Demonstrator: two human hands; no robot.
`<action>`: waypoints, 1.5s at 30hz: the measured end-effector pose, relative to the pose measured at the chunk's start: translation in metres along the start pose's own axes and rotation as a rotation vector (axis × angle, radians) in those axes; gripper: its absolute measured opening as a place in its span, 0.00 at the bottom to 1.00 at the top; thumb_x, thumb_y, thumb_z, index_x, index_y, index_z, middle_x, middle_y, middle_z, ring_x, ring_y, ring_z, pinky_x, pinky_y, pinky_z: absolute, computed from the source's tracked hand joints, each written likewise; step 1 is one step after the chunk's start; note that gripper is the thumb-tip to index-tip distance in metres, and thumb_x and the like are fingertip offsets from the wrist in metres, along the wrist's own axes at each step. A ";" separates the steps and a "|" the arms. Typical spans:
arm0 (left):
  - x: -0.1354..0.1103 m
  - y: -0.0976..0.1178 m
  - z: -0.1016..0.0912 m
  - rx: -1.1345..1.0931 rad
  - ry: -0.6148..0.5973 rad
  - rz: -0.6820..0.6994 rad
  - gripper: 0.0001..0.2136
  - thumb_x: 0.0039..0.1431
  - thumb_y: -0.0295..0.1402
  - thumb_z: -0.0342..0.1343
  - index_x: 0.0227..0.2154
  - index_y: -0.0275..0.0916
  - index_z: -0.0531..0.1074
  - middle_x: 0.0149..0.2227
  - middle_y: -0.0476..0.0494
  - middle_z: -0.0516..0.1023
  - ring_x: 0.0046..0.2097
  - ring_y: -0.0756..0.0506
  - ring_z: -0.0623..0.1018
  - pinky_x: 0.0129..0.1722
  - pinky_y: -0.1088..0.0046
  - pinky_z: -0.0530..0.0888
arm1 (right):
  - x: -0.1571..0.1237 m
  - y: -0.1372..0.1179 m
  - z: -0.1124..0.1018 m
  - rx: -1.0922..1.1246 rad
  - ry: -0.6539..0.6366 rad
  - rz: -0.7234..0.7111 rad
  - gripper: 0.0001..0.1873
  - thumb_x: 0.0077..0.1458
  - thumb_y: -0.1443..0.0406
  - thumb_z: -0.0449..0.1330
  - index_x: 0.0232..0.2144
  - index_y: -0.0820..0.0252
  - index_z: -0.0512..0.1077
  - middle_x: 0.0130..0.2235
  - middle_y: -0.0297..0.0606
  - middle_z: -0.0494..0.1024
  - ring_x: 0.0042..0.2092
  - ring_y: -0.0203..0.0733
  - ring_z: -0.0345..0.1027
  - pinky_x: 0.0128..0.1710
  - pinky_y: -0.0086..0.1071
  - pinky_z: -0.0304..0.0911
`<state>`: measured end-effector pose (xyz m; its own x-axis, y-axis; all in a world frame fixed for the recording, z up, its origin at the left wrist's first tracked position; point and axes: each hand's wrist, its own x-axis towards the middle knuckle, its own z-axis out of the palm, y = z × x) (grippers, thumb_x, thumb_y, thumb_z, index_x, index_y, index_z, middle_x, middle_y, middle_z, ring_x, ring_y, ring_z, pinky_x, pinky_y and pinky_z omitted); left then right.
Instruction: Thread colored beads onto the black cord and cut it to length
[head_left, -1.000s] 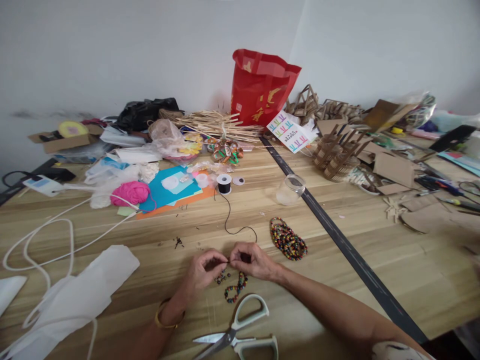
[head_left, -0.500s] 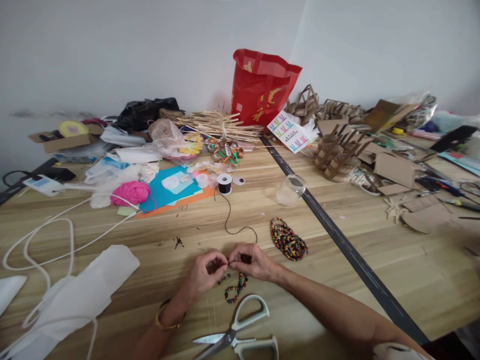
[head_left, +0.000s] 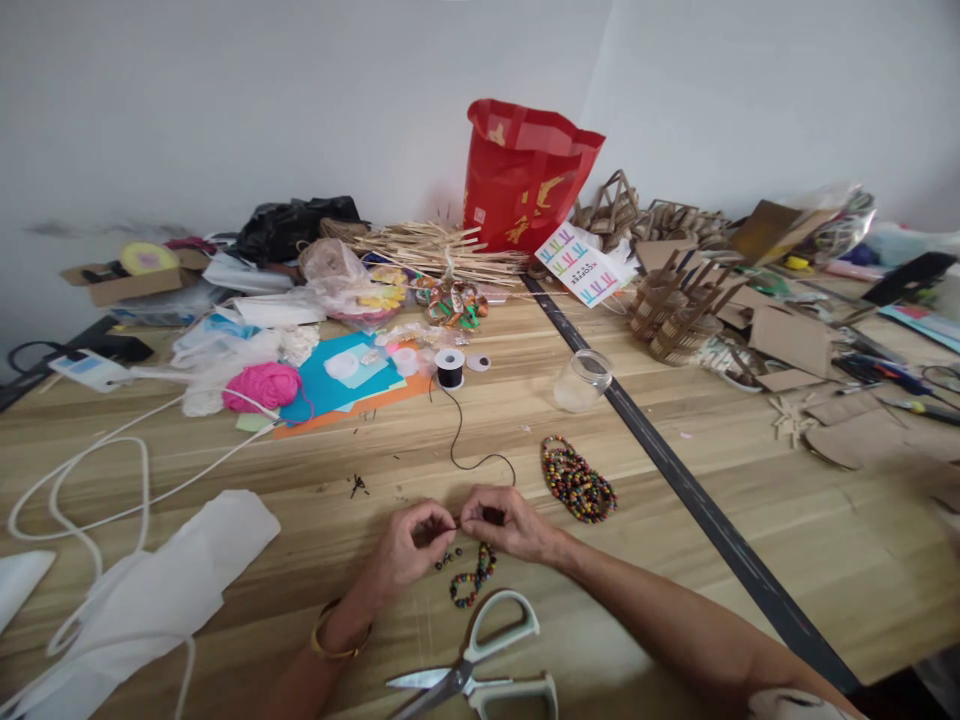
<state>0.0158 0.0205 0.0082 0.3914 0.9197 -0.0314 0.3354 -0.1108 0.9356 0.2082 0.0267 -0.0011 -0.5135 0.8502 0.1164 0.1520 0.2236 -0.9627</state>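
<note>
Head cam: left hand (head_left: 411,542) and right hand (head_left: 508,524) both pinched tight, tips nearly meeting lower center, on what looks like the black cord (head_left: 466,468). Bead strand (head_left: 480,577) sits just below, slanting down-left from the right hand, kinda the nearer one.

Pale wall (head_left: 262,100) (smudged), wooden table (head_left: 660,520)

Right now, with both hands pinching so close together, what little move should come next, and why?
Perhaps ease the left hand gently away from the right hand. Both pinch, apparently on the cord, which leads from its spool to the right hand; a light pull might draw it snug. What sits between them is too small to tell.
</note>
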 end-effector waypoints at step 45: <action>0.000 -0.001 -0.001 -0.074 0.002 -0.031 0.03 0.47 0.30 0.55 0.24 0.36 0.71 0.23 0.49 0.72 0.27 0.49 0.71 0.29 0.76 0.68 | 0.001 -0.004 0.001 -0.002 -0.014 0.030 0.14 0.54 0.58 0.59 0.28 0.66 0.72 0.25 0.33 0.66 0.26 0.31 0.57 0.25 0.24 0.53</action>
<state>0.0143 0.0216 0.0076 0.3798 0.9231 -0.0596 0.2828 -0.0545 0.9576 0.2062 0.0263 0.0028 -0.5206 0.8496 0.0840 0.1695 0.1993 -0.9652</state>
